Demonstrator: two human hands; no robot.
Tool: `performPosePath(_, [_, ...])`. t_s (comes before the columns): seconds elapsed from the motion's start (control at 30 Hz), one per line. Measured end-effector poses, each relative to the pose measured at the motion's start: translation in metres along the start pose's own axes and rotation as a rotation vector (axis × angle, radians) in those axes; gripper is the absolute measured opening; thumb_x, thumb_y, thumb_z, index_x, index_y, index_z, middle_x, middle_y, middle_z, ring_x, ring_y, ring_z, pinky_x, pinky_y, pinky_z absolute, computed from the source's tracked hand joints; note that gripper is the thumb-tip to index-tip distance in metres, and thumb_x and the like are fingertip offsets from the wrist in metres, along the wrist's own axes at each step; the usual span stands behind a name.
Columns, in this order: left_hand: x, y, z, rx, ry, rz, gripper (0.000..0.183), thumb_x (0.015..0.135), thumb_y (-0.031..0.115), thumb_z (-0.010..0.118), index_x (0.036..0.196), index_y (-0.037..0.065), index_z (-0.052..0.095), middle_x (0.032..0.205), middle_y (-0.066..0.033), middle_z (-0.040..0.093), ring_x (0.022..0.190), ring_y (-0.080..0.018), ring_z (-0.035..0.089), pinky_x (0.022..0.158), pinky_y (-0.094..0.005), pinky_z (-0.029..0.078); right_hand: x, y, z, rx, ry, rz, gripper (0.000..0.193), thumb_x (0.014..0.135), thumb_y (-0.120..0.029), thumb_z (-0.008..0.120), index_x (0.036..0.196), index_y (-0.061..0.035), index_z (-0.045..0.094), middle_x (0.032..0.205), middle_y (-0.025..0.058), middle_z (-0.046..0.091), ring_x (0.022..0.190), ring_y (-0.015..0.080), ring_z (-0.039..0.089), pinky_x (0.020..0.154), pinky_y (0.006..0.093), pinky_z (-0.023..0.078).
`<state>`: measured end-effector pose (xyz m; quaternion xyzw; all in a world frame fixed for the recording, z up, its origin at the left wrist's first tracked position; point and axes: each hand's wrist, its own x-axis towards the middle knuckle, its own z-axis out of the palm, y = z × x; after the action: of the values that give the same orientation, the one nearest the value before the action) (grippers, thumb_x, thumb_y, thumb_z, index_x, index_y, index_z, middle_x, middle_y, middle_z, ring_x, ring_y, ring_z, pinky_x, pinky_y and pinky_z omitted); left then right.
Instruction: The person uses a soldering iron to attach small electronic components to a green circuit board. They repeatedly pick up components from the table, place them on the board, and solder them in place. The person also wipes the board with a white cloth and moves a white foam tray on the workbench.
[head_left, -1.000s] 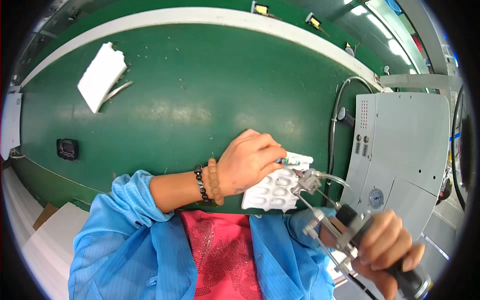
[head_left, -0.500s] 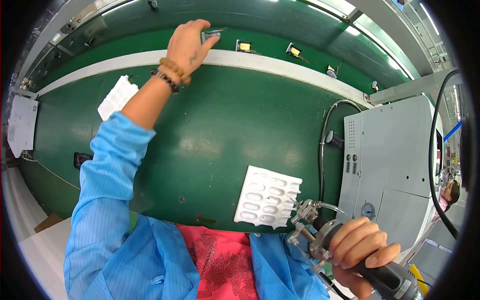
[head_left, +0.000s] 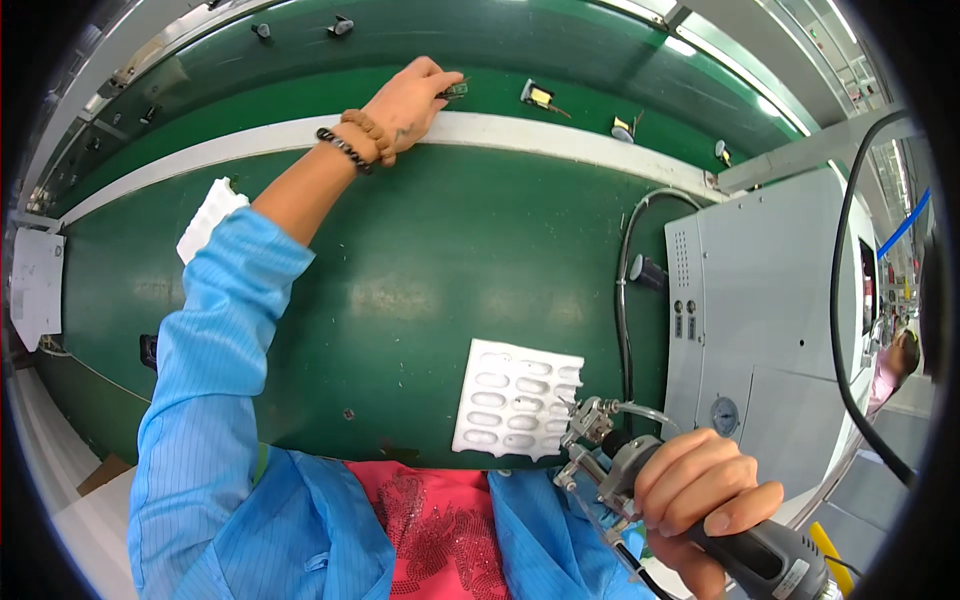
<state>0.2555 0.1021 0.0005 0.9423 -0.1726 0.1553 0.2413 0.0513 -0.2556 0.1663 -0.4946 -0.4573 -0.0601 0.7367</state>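
Note:
My left hand reaches over the white rail onto the green belt. Its fingers are closed around a small part with a bit of green board and a thin tip showing; the rest is hidden. In my right hand is a black-handled electric screwdriver with metal fittings and a clear tube at its head. That head points left, close to the right edge of a white moulded tray with rows of oval hollows. Whether it touches the tray I cannot tell.
More small parts with yellow faces, among them one part, lie along the belt. A grey machine box with a gauge stands at the right. A dark cylinder lies beside its cable. Another white tray is at the left.
My left hand has shifted slightly right and down in the picture. A grey part showed at its fingers before; now a green-board part does. The belt's parts appear farther left; the view has shifted too.

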Motion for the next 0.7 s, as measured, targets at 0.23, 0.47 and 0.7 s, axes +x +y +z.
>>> performPosePath(0.23, [-0.098,0.160,-0.047,-0.350,-0.169,0.133,0.032,0.081,0.011,0.076,0.108,0.005,0.062,0.090,-0.0129,0.062,0.080,-0.0303,0.063,0.071,-0.0368,0.052,-0.017,0.008,-0.002,-0.006,0.120,-0.005,0.048,0.087,-0.045,0.074,0.099,-0.0081,0.046,0.063,0.0009,0.054,0.045,0.0094,0.053,0.041,0.0212,0.047])
performPosePath(0.47, [-0.153,0.215,-0.007,-0.532,-0.108,0.115,0.023,0.080,0.008,0.075,0.100,0.003,0.066,0.098,-0.0107,0.067,0.086,-0.0291,0.066,0.074,-0.0371,0.054,-0.016,-0.005,-0.001,-0.045,0.083,0.001,0.052,0.087,-0.051,0.072,0.103,-0.0085,0.047,0.066,0.0010,0.055,0.047,0.0092,0.054,0.042,0.0210,0.048])
performPosePath(0.7, [-0.169,0.226,0.012,-0.571,-0.037,-0.018,0.025,0.075,0.006,0.078,0.099,0.004,0.071,0.097,-0.0093,0.067,0.087,-0.0282,0.066,0.077,-0.0363,0.054,-0.014,0.001,0.002,-0.037,0.084,0.024,0.053,0.085,-0.052,0.073,0.103,-0.0094,0.047,0.066,0.0005,0.055,0.047,0.0088,0.055,0.042,0.0208,0.048])
